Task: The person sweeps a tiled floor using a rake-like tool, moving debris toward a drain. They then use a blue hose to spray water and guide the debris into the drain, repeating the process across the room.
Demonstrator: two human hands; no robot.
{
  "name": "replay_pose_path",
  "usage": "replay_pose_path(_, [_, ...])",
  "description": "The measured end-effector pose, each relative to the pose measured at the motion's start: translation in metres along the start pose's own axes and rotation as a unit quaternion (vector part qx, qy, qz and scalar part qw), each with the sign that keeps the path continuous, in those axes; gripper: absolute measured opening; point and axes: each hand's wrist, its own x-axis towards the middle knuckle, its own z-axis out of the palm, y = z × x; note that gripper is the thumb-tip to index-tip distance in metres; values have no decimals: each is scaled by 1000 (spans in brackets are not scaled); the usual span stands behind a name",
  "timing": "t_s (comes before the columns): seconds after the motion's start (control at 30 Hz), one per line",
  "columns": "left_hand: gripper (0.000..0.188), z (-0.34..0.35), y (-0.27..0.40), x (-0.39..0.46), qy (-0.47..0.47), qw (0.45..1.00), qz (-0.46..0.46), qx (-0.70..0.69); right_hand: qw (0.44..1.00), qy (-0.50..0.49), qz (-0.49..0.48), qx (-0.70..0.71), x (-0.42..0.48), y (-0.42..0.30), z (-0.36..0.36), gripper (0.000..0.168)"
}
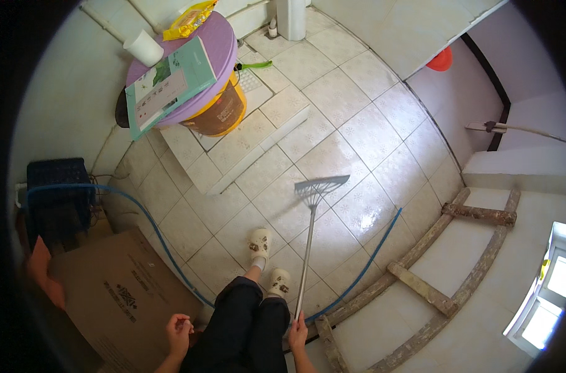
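My right hand (298, 332) grips the upper end of the metal pole of a floor squeegee (309, 252). The pole runs forward to a wide grey head (322, 183) with a fan-shaped, ribbed support. Below the head lie pale patterned floor tiles (269, 172), with a shadow beside it; whether the blade touches the floor I cannot tell. My left hand (179, 328) hovers over the right side of a large brown cardboard box (124, 284), its fingers curled with nothing visible in them. Cream clogs (260, 245) are on my feet, left of the pole.
A blue hose (154, 226) crosses the floor behind my feet. A wooden ladder (418, 252) leans along the right wall. Ahead on the left, a raised tiled ledge (245, 156) borders a bucket (222, 109) topped by a purple lid (224, 42) bearing a book (171, 86). A dark blue crate (59, 210) stands left.
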Motion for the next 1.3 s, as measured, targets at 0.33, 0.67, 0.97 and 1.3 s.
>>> replay_pose_path(0.33, [3,-29,37,48,14,999,19,34,981,6,-12,194,177,-203,-50,44])
replay_pose_path(0.67, [5,-26,34,52,-7,995,-74,-72,962,-192,179,-80,-8,-185,-211,35])
replay_pose_path(0.97, [5,-16,-20,30,83,995,-57,-30,831,-369,-163,-384,76,-247,-208,46])
replay_pose_path(1.3, [3,99,7,-96,210,959,-188,2,688,-309,-344,-559,302,-325,-169,53])
